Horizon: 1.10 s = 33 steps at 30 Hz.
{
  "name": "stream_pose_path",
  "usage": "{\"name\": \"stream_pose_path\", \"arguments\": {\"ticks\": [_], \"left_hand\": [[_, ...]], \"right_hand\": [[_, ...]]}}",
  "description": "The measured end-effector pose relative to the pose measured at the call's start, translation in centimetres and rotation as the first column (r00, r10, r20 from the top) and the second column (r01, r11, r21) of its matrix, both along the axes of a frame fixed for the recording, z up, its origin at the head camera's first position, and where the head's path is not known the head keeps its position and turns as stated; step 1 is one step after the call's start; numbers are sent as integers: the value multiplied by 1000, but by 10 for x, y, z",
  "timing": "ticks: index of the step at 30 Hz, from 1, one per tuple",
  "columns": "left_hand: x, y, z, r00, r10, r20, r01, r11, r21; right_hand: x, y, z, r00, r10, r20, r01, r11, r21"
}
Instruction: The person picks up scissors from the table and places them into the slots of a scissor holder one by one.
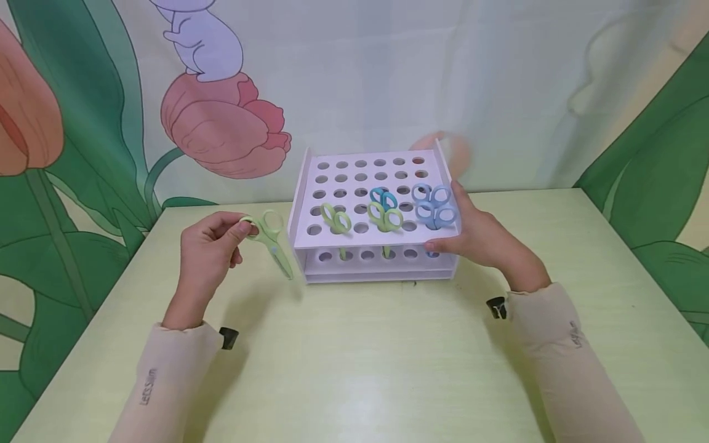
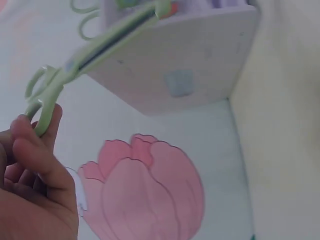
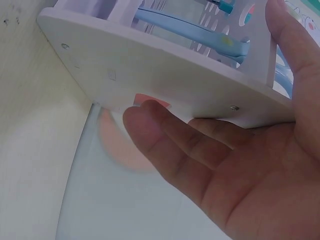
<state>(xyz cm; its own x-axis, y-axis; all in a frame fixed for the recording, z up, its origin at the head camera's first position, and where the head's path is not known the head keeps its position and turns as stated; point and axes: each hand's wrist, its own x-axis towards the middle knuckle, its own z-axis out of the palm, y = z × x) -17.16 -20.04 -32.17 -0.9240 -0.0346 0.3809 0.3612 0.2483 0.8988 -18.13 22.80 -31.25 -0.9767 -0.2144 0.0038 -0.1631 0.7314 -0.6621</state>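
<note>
Pale green scissors (image 1: 272, 243) hang from my left hand (image 1: 213, 249), which pinches one handle loop between thumb and fingers, blades slanting down toward the rack's left side. The white two-tier rack (image 1: 332, 242) has rows of round holes. Green scissors stand upright in it at the front left (image 1: 336, 219) and front middle (image 1: 385, 217). Behind the middle pair are teal scissors (image 1: 383, 198), and two light blue pairs (image 1: 435, 214) fill holes at the right. My right hand (image 1: 480, 237) holds the rack's right front corner, thumb over the front edge and fingers along the outer side panel (image 3: 150, 70).
The rack stands on a pale yellow-green table (image 1: 354, 357), close to its back edge. Behind hangs a curtain (image 1: 354, 80) printed with flowers and leaves. Black clips (image 1: 228, 338) show at both sleeve cuffs.
</note>
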Motion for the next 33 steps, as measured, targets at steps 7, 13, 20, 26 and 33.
{"name": "stream_pose_path", "arguments": {"ticks": [7,13,20,26,33], "left_hand": [[7,11,23,995,-28,-100,43,987,152],[2,23,41,986,-87,-145,110,982,154],[-9,45,61,965,-58,-256,94,987,134],[-22,70,75,896,-105,-432,204,961,189],[-41,94,90,849,-160,-504,273,949,157]], "right_hand": [[-2,-3,-3,1000,9,1,-9,1000,-15],[-4,-2,-3,1000,11,-11,-11,1000,-16],[-3,0,-3,1000,15,-10,-16,1000,-18],[-1,2,-3,1000,2,-1,-2,1000,-24],[-2,2,-3,1000,10,-24,-11,999,-31]]}}
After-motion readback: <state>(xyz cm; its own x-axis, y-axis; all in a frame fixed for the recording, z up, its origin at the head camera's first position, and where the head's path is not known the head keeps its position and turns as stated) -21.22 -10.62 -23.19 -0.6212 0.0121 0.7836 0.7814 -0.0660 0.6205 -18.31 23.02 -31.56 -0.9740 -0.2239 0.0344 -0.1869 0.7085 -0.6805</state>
